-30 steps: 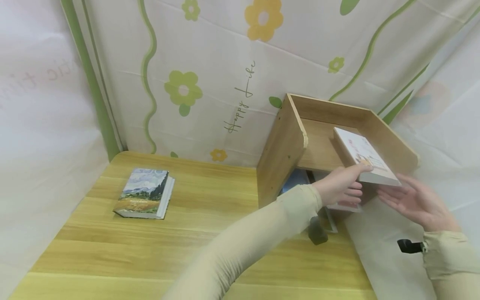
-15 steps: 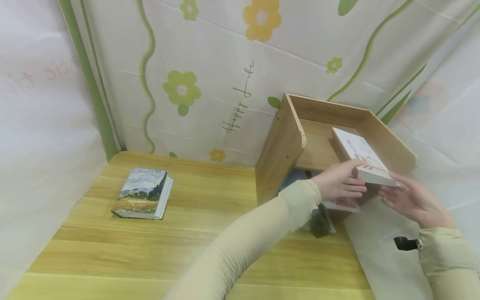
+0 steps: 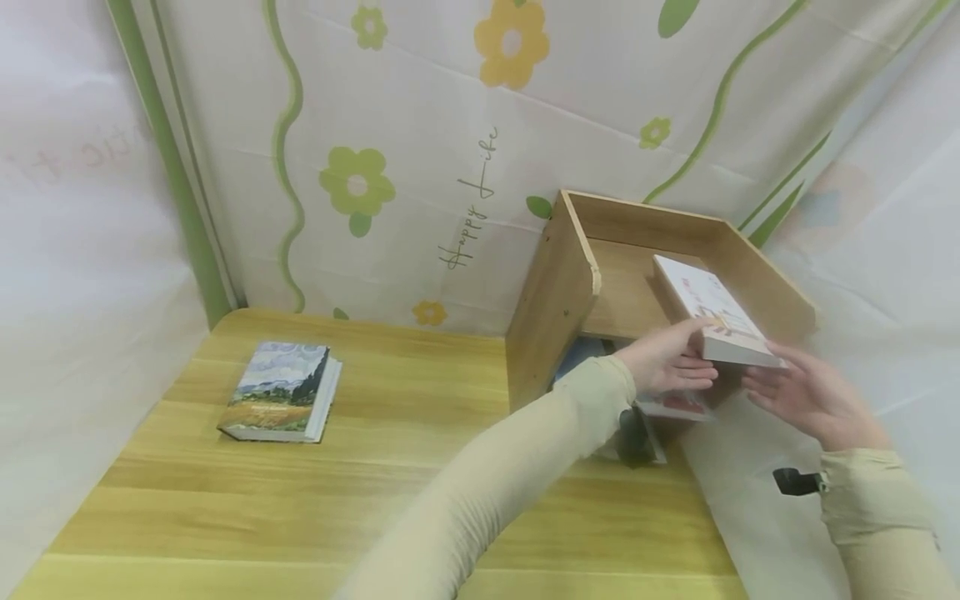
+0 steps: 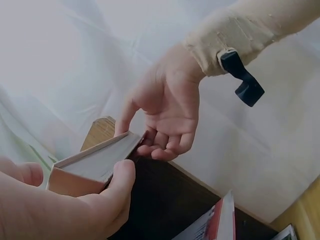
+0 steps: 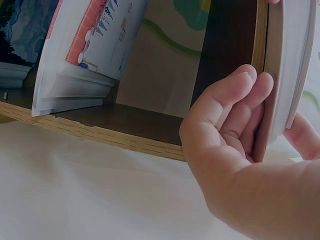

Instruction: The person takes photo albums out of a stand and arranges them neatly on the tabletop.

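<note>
A thick white-covered book (image 3: 716,304) lies flat on the top level of the small wooden shelf (image 3: 551,308), its near end jutting past the front edge. My left hand (image 3: 663,360) pinches its near left corner, thumb on the cover and fingers below. At the near right corner, my right hand (image 3: 813,398) holds it between thumb and curled fingers. Both hands also show in the left wrist view, around the book's page edge (image 4: 102,157). In the right wrist view, the fingertips (image 5: 262,87) of my right hand touch the underside.
A landscape-painting hardcover (image 3: 273,392) rests on the wooden table (image 3: 420,400) at left. Leaning books, one with a red-and-white cover (image 5: 95,45), stand in the shelf's lower compartment. A patterned white curtain (image 3: 420,100) hangs behind.
My right hand has closed in on the book's near right corner, thumb coming onto it. The left hand keeps its hold, and the whole head view has shifted slightly.
</note>
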Available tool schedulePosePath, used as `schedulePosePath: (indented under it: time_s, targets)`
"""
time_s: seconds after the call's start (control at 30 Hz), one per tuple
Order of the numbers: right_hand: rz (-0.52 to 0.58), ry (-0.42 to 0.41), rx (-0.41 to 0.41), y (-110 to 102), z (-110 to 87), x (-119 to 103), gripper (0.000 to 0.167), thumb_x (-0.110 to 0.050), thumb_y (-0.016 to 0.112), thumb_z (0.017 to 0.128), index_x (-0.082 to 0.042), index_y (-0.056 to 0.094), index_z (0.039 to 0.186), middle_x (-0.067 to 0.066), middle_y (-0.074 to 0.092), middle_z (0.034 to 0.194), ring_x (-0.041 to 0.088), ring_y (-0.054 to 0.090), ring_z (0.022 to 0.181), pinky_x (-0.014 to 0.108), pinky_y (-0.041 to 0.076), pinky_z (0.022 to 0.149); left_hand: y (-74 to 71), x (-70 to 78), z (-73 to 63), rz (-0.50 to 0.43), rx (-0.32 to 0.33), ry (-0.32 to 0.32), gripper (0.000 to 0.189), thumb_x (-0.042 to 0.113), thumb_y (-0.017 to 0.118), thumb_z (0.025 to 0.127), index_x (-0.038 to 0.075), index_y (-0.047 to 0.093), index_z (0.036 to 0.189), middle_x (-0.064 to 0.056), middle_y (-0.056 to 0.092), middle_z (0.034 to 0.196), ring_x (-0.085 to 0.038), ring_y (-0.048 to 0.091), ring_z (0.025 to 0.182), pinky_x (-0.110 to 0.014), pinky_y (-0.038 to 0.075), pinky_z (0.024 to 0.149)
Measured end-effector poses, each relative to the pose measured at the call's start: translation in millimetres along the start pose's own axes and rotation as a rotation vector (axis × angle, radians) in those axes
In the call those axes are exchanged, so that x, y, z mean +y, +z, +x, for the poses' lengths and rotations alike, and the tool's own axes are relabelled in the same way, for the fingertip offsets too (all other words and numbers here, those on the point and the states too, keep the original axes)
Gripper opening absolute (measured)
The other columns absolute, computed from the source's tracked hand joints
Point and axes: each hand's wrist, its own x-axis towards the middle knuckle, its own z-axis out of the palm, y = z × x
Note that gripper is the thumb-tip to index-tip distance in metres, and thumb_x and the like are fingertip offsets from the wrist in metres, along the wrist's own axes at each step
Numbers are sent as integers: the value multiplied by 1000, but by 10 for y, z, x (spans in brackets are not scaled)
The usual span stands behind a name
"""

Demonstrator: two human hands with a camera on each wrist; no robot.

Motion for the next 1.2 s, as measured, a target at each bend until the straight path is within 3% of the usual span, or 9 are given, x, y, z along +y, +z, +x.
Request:
schedulePosePath:
  time_s: [0.17,0.5,0.73,1.2]
  targets:
    - [-3,-20,17,11,24,17,17,-17,35,107,-16,32,124,20,59,115,37,58,108,48,46,99,17,-23,23,-56,32,12,37,26,72,91,-7,58,103,-33,59,95,-45,62,101,-51,50,94]
    - [9,-20,-29,19,26,-11,16,-16,33,107,-10,44,118,24,57,119,40,57,111,51,44,101,38,-25,23,-29,61,32,31,24,71,92,-6,63,91,-25,63,87,-37,65,96,-48,52,92]
    - [-2,-4,-25,40,24,-8,18,-16,33,107,-8,46,116,24,56,119,40,58,109,51,45,99,-30,-22,17,-14,29,28,24,22,71,93,0,62,94,-24,64,91,-35,65,96,-45,52,93]
    - [6,12,-83,5,37,4,28,-17,29,108,-5,53,116,26,56,120,40,57,111,51,45,100,45,-32,23,-125,22,36,19,11,66,95,-7,62,97,-28,61,94,-44,60,105,-50,48,97]
